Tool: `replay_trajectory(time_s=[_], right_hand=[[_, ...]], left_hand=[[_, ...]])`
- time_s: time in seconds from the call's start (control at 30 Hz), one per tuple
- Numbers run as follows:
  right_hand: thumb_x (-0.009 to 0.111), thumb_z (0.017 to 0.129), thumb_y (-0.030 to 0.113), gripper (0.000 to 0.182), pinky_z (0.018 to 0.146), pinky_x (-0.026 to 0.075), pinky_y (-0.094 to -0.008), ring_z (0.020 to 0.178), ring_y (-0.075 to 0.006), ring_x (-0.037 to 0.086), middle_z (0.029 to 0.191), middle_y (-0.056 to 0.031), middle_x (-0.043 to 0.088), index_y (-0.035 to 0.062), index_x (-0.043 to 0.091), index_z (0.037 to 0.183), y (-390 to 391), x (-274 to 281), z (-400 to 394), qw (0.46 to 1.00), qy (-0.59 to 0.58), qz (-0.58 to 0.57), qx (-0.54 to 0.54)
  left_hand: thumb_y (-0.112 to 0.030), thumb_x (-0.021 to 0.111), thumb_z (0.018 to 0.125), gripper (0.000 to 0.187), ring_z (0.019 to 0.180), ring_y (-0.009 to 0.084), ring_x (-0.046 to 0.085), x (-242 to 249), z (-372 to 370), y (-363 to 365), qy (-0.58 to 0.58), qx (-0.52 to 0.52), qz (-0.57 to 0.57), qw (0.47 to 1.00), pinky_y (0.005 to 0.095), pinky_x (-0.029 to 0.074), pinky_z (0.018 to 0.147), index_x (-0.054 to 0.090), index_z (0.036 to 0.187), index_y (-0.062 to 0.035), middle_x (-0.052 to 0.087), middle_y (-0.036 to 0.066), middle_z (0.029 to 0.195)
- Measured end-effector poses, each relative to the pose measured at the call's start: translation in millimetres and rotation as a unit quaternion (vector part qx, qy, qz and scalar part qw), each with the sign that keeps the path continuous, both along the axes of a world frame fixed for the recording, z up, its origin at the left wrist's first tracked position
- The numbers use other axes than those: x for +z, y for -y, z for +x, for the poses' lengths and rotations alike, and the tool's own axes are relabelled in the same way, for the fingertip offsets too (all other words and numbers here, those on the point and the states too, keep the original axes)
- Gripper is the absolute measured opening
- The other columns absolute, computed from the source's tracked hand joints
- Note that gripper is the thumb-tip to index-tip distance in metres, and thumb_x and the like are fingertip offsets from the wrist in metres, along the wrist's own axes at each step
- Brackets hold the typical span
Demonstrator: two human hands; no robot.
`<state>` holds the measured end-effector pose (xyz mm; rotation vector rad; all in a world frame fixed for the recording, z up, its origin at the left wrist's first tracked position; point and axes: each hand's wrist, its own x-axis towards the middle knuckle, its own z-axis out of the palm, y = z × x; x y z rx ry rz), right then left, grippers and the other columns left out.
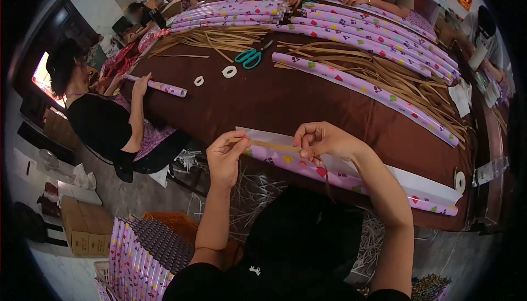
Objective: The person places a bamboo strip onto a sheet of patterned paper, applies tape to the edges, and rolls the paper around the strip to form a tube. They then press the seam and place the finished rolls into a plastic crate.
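Head view: left hand pinching left end of tan strip; right hand pinching same strip further right. Strip lies along top of purple roll, at near edge of brown surface. White flap possibly unrolled paper. Far side: green scissors, tape rings, strip pile, more rolls. Co-worker's hand on small roll.
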<state>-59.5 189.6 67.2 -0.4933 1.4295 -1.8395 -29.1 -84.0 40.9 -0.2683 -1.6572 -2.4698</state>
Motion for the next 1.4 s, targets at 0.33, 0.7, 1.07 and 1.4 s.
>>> replay_trajectory(time_s=[0.33,0.7,1.07,1.4], right_hand=[[0.068,0.087,0.007,0.018,0.048,0.043,-0.0236,0.054,-0.0073,0.054,0.079,-0.0051,0.064,0.0003,0.066,0.104,12,-10,3,0.977,-0.085,0.190,-0.046],[0.069,0.085,0.009,0.020,0.073,0.050,-0.0314,0.077,-0.0159,0.062,0.085,-0.0091,0.069,0.0041,0.070,0.104,16,-25,-2,0.932,-0.234,0.236,-0.142],[0.069,0.083,0.014,0.019,0.078,0.052,-0.0363,0.083,-0.0278,0.068,0.088,-0.0148,0.070,0.0065,0.071,0.100,17,-27,-1,0.901,-0.287,0.285,-0.156],[0.067,0.083,0.017,0.019,0.079,0.052,-0.0405,0.087,-0.0320,0.066,0.093,-0.0144,0.069,0.0068,0.071,0.098,19,-37,-1,0.848,-0.386,0.321,-0.173]], left_hand=[[0.003,0.069,0.086,0.012,0.076,0.0067,0.060,-26,-30,30,-0.033,0.122,-0.347,0.929,0.0208,0.050,0.072,0.068,0.098,0.0048,0.067,0.004,0.086],[0.007,0.068,0.085,0.026,0.080,0.0082,0.060,-23,-55,36,0.014,0.044,-0.313,0.949,0.0225,0.050,0.072,0.060,0.110,0.0021,0.066,0.005,0.086],[0.008,0.068,0.082,0.028,0.073,0.0057,0.058,-23,-67,28,0.021,0.061,-0.388,0.919,0.0215,0.049,0.066,0.048,0.098,-0.0027,0.064,0.005,0.080],[0.007,0.069,0.079,0.030,0.070,0.0080,0.060,-19,-74,23,0.001,0.074,-0.491,0.868,0.0250,0.049,0.063,0.044,0.093,-0.0032,0.063,0.008,0.076]])
